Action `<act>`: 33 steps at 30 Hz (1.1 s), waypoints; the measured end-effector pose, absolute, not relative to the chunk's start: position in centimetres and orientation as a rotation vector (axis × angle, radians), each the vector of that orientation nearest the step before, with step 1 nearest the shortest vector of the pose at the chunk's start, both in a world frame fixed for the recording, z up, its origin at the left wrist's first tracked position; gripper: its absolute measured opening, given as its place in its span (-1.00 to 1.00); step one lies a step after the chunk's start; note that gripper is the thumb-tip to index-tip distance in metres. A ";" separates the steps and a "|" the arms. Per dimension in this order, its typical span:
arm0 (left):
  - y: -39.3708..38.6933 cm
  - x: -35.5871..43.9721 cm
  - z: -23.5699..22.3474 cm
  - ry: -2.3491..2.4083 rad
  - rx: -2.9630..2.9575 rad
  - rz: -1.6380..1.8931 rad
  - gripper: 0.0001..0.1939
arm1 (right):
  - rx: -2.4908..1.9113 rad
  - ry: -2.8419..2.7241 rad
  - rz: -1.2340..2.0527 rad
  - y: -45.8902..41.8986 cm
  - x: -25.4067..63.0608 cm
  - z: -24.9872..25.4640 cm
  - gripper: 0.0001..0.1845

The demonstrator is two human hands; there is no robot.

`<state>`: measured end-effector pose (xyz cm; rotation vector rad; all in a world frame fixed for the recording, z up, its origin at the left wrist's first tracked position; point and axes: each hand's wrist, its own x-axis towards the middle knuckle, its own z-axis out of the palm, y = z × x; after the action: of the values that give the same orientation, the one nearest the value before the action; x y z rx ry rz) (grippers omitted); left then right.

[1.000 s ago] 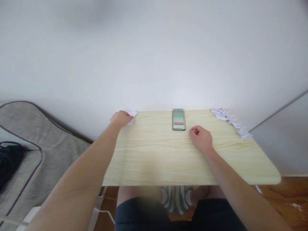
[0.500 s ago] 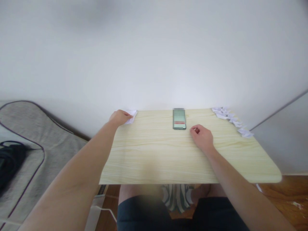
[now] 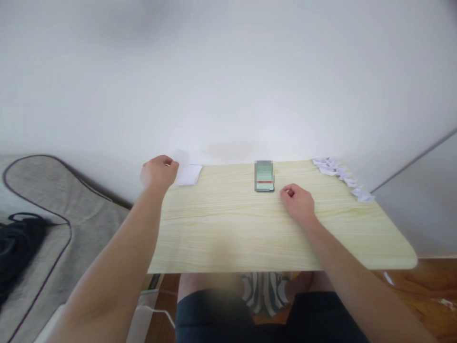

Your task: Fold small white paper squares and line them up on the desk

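Note:
My left hand (image 3: 159,172) is raised at the far left of the table, its thumb and fingers pinching a thin white sheet of paper (image 3: 183,158) that looks pale against the wall. Just right of and below it, a small stack of white paper (image 3: 190,175) lies at the table's back left edge. My right hand (image 3: 299,203) rests on the tabletop with curled fingers, and nothing shows in them. A phone (image 3: 264,176) with a blurred screen lies to the left of that hand.
The pale wood-grain table (image 3: 228,224) stands against a white wall. Several folded white paper pieces (image 3: 342,177) line its back right edge. A grey cushioned seat (image 3: 91,224) with dark piping and a black bundle (image 3: 21,243) are at left. A white cable (image 3: 157,310) hangs below.
My left hand has moved left and up from the paper stack, lifting a sheet. The right hand stays in place. The view has shifted slightly.

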<state>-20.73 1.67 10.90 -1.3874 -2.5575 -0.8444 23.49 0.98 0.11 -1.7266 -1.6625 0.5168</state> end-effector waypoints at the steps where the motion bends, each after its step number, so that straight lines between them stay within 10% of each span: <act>1: 0.7 -20.4 11.2 -2.527 -1.404 -0.936 -0.69 | -1.717 -1.653 0.526 1.0 23.5 0.1 -0.81; 12: -5.6 -4.2 8.0 -2.164 -1.863 -2.750 -0.76 | -1.097 -1.524 0.940 -0.8 21.7 5.7 -0.61; 33: -1.3 -0.2 3.4 -2.105 -2.358 -2.956 -0.82 | -0.797 -1.408 1.496 2.9 20.4 4.3 -0.85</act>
<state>-0.25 -1.33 3.44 -2.3578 -2.1048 -2.9563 20.35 2.93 4.32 -0.7970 -1.4083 1.4959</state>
